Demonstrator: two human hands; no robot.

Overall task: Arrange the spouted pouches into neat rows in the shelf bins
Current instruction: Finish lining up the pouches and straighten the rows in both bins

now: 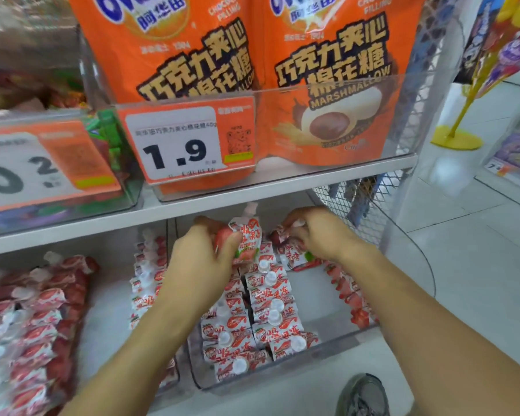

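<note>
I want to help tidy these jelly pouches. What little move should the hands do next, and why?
Probably set the upright pouch that the left hand grips down at the back of the middle row, because that row ends just below it; the right hand holds another pouch.

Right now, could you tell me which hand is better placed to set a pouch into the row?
Left hand: it holds an upright pouch directly above the middle row; the right hand works farther right.

Head view, close, facing forward-down onto lower shelf bin (282,382).
</note>
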